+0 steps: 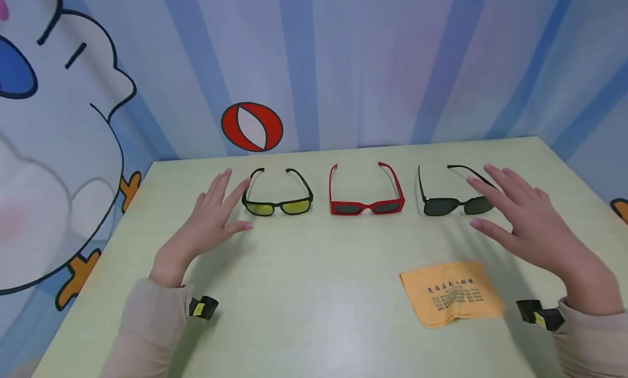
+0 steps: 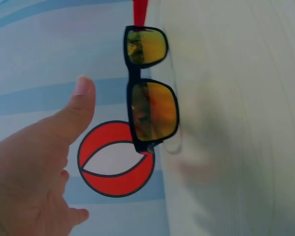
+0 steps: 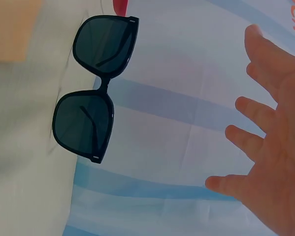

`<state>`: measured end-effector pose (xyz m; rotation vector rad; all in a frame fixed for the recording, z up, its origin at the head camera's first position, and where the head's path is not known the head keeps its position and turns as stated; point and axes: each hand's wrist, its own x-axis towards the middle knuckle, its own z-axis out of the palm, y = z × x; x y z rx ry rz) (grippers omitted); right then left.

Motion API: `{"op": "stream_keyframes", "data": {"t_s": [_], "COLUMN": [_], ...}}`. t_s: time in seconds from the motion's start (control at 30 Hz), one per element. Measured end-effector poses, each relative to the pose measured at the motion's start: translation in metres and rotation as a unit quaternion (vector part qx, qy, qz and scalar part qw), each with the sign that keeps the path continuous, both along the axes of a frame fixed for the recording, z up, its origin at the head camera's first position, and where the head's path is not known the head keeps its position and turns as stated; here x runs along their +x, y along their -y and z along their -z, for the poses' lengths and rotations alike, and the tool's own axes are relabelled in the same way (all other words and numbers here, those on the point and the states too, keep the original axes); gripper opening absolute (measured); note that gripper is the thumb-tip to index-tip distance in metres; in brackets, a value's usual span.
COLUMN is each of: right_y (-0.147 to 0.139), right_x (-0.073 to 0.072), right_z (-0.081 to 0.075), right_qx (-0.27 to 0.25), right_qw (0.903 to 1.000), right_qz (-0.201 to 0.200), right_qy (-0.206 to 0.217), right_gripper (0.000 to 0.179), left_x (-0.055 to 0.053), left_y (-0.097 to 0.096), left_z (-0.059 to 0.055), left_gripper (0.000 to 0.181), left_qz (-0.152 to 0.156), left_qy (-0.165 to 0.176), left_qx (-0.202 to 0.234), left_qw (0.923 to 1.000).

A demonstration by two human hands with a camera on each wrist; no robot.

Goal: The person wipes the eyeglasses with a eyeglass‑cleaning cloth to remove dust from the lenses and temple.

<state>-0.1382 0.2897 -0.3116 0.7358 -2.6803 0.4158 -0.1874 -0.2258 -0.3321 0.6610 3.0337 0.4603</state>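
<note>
Two beige sleeves (image 1: 147, 326) lead to the left grip (image 1: 208, 217) and the right grip (image 1: 532, 220), both with fingers apart, near yellow-lensed glasses (image 1: 296, 207) and black sunglasses (image 1: 441, 206) respectively, red sunglasses (image 1: 386, 207) between making three pairs on the counter (image 1: 304, 291), beyond one orange cloth (image 1: 451, 293) bearing print too small to read.

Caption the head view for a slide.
Left hand and right hand open above a table bearing yellow-lensed glasses, red-framed sunglasses, black sunglasses and printed orange cloth.
</note>
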Motion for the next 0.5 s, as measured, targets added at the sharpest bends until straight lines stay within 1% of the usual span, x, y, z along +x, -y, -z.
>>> {"op": "stream_keyframes", "data": {"t_s": [0.17, 0.33, 0.4, 0.5], "right_y": [-0.001, 0.001, 0.002, 0.001], "right_x": [-0.002, -0.002, -0.002, -0.002], "right_z": [-0.003, -0.002, -0.001, 0.002], "right_qx": [0.015, 0.036, 0.044, 0.054], "right_qw": [0.9995, 0.999, 0.9986, 0.9978], "right_qz": [-0.022, -0.025, -0.027, -0.036], "right_qy": [-0.015, 0.0, 0.007, 0.01], "right_gripper": [0.069, 0.071, 0.072, 0.071], "left_x": [-0.01, -0.022, -0.025, -0.032], "left_y": [0.005, 0.008, 0.009, 0.009], "left_z": [0.003, 0.007, 0.009, 0.01], "left_gripper": [0.08, 0.078, 0.078, 0.076], "left_qz": [0.022, 0.046, 0.05, 0.056], "left_qy": [-0.028, -0.062, -0.064, -0.059], "left_qx": [-0.005, -0.022, -0.025, -0.031], "left_qw": [0.9994, 0.9968, 0.9964, 0.9962]}}
